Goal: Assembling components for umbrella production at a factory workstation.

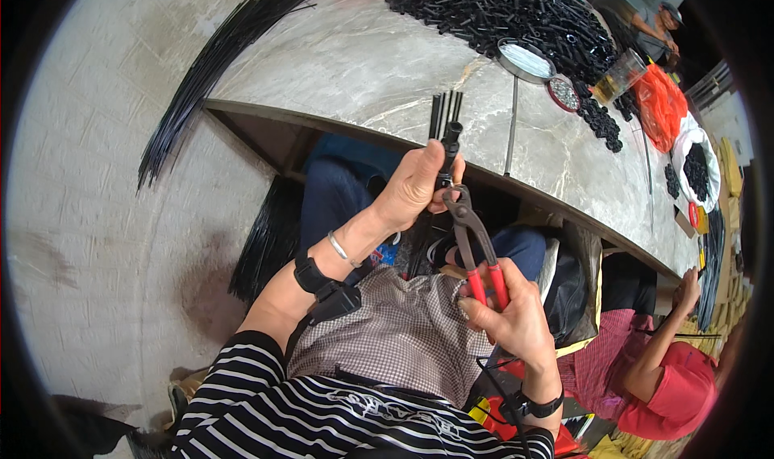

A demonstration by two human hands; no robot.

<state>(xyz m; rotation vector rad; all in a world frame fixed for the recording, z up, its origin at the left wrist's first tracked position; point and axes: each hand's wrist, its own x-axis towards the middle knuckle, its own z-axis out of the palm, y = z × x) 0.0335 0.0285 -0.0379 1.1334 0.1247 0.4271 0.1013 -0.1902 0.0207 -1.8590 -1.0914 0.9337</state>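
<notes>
My left hand [413, 183] is closed around several thin black rods [446, 111] and a black fitting [451, 133], above my lap at the table's near edge. The rod tips point away from me. My right hand [516, 314] grips the red handles of a pair of pincers [472, 232]. Their dark metal jaws meet the lower end of the black piece just beside my left fingers. Whether the jaws bite on it is hidden by the fingers.
A grey marble-patterned table [371, 72] spans the front. On it lie a heap of black parts [516, 16], a round tin [526, 60], a dish of small metal bits [563, 93] and an orange bag [661, 104]. Long black rods [205, 76] overhang its left end. A co-worker [669, 386] sits right.
</notes>
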